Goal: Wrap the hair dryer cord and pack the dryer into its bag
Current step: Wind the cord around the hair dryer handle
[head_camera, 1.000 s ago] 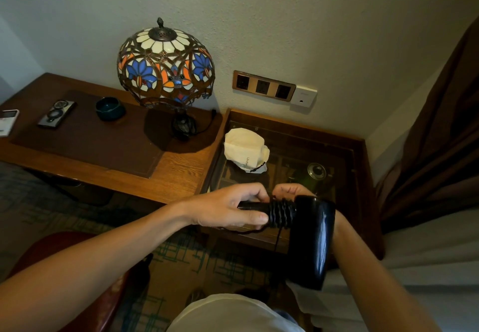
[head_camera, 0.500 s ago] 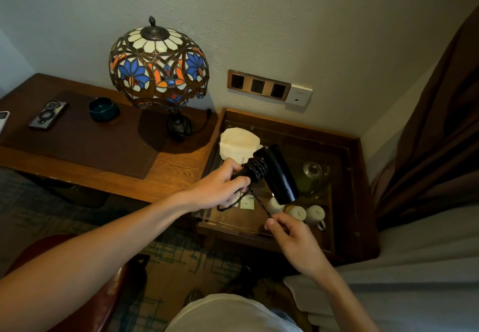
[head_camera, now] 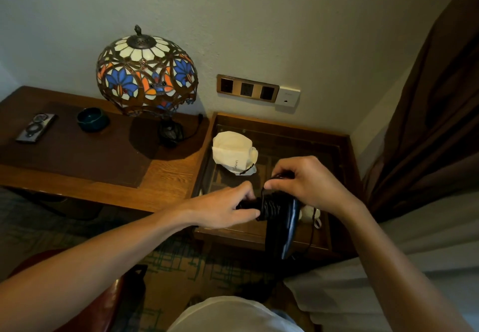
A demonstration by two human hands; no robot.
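Brown wood fills the room – a long desk point(head_camera: 85, 176) on the left and a glass-topped table point(head_camera: 344, 155) on the right, by the wall. Over the near side of that table is the black hair dryer point(head_camera: 282, 225), shiny, nose pointing down. Its black cord point(head_camera: 270, 206) is wound round the handle. The left hand point(head_camera: 223, 210) grips the handle – the right hand point(head_camera: 308, 184) pinches the cord. A cream cloth bag point(head_camera: 233, 150) lies crumpled on the glass, farther back; what is inside cannot be seen.
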